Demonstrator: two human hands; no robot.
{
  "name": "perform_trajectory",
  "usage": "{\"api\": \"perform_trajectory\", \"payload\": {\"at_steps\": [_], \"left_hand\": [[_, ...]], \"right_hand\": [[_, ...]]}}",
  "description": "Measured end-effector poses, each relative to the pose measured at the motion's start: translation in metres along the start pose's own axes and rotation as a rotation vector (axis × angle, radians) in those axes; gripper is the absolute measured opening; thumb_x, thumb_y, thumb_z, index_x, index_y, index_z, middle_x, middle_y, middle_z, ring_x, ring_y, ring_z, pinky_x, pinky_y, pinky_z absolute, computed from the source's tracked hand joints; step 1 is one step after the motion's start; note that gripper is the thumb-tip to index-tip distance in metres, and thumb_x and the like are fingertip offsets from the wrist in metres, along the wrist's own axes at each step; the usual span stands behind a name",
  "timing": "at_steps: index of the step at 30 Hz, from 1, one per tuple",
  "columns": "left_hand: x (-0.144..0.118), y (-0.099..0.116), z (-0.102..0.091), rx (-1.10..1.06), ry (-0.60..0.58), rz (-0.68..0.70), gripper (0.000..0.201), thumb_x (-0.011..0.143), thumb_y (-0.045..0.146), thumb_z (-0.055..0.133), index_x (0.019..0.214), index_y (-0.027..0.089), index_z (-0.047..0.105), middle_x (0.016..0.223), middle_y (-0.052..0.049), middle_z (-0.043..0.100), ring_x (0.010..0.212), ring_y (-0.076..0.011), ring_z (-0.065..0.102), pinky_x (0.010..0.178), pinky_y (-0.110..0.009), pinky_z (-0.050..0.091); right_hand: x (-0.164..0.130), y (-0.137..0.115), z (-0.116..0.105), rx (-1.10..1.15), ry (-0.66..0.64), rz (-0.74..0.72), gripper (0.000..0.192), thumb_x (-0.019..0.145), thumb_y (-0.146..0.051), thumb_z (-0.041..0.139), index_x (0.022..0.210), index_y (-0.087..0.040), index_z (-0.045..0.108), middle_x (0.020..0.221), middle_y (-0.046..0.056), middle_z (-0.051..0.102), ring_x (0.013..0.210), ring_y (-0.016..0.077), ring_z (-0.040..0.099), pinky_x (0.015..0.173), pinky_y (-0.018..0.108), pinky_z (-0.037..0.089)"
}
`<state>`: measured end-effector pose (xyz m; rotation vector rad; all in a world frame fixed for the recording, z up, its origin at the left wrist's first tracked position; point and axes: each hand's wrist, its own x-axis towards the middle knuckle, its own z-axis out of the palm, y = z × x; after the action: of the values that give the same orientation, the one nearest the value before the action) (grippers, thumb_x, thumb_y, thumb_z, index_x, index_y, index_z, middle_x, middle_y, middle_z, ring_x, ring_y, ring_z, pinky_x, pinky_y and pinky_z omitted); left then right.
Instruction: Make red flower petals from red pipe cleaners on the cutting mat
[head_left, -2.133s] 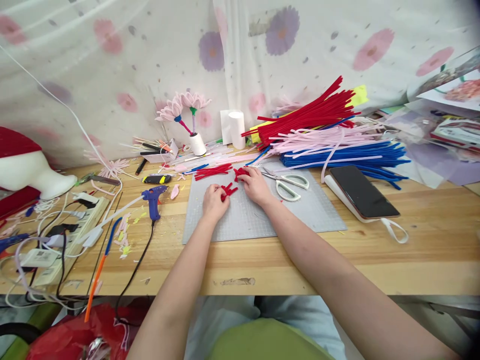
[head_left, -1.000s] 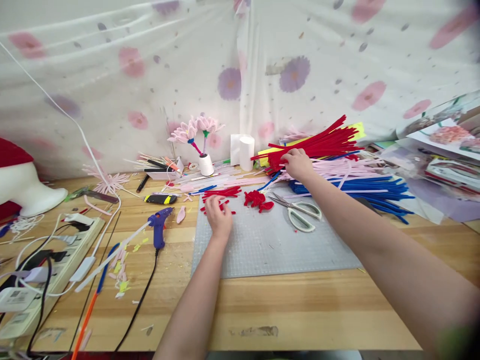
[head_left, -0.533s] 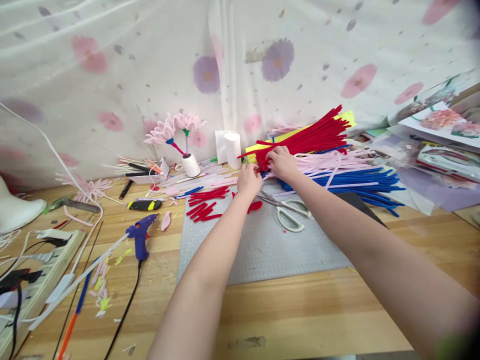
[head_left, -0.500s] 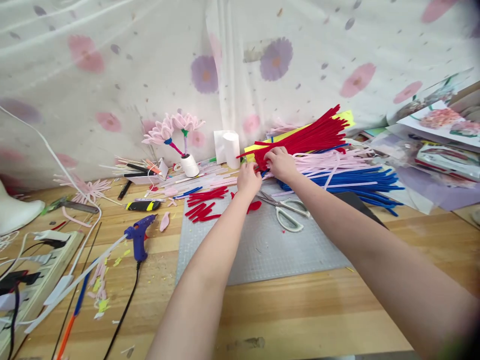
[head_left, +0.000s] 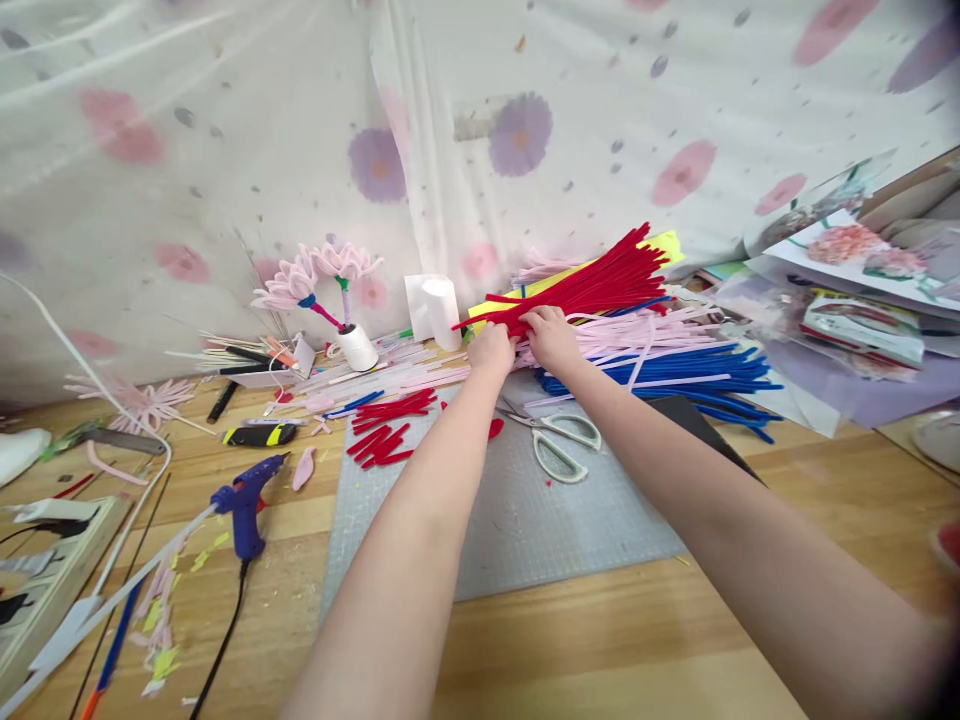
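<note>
A thick bundle of red pipe cleaners [head_left: 607, 275] lies slanted at the back of the table, its lower left ends between my two hands. My left hand [head_left: 493, 348] is closed at those ends, its fingertips partly hidden. Beside it, my right hand [head_left: 553, 338] grips the red bundle from above, fingers curled over it. Pink pipe cleaners [head_left: 675, 330] and blue pipe cleaners [head_left: 675, 375] lie just right of and below the bundle. Scissors [head_left: 559, 440] with pale handles rest on the grey cutting mat [head_left: 525, 545], near short cut red pieces [head_left: 386, 445].
A blue glue gun [head_left: 247, 505] with its cord lies left of the mat, near a power strip [head_left: 64, 580]. A small white vase [head_left: 356, 347] with pink flowers stands behind, next to a white cylinder [head_left: 441, 312]. Papers and packets [head_left: 855, 325] are piled at the right.
The view has shifted, so everything sits further left and lower. Both hands stay at the red bundle's lower end, where the red ends now look straighter and more gathered.
</note>
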<state>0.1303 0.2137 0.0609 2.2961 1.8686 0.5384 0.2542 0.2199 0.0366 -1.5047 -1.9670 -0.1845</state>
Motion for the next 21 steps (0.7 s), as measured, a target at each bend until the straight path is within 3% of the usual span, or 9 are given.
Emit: {"api": "perform_trajectory", "payload": {"at_steps": [5, 12, 16, 21], "left_hand": [[0.001, -0.002, 0.002, 0.091, -0.079, 0.020, 0.028, 0.082, 0.032, 0.043, 0.101, 0.017, 0.056, 0.106, -0.010, 0.055, 0.096, -0.0219, 0.054, 0.078, -0.033, 0.043], [-0.013, -0.015, -0.016, 0.191, -0.160, 0.248, 0.029, 0.085, 0.022, 0.030, 0.102, 0.019, 0.054, 0.108, -0.009, 0.054, 0.099, -0.0207, 0.053, 0.081, -0.033, 0.040], [-0.032, -0.049, -0.038, 0.184, -0.149, 0.211, 0.031, 0.086, 0.024, 0.027, 0.104, 0.020, 0.051, 0.109, -0.009, 0.053, 0.092, -0.0217, 0.056, 0.077, -0.034, 0.040], [-0.068, -0.110, -0.067, 0.106, -0.218, 0.148, 0.027, 0.086, 0.028, 0.030, 0.100, 0.021, 0.052, 0.095, -0.008, 0.060, 0.086, -0.0215, 0.056, 0.074, -0.031, 0.038]], "right_hand": [[-0.007, 0.001, 0.008, 0.019, 0.026, -0.047, 0.034, 0.077, -0.011, 0.038, 0.101, -0.013, 0.060, 0.101, 0.013, 0.056, 0.098, 0.0254, 0.043, 0.087, 0.039, 0.035], [-0.007, 0.023, 0.013, 0.006, 0.033, 0.002, 0.034, 0.071, -0.007, 0.038, 0.096, -0.012, 0.061, 0.098, 0.013, 0.058, 0.095, 0.0249, 0.044, 0.087, 0.038, 0.035], [-0.003, 0.027, 0.015, 0.001, 0.036, 0.007, 0.033, 0.072, -0.008, 0.038, 0.096, -0.011, 0.061, 0.099, 0.013, 0.059, 0.096, 0.0243, 0.045, 0.088, 0.037, 0.036], [-0.001, 0.030, 0.016, -0.032, 0.049, -0.047, 0.032, 0.075, -0.011, 0.037, 0.096, -0.010, 0.061, 0.097, 0.013, 0.059, 0.095, 0.0240, 0.046, 0.088, 0.039, 0.037]]}}
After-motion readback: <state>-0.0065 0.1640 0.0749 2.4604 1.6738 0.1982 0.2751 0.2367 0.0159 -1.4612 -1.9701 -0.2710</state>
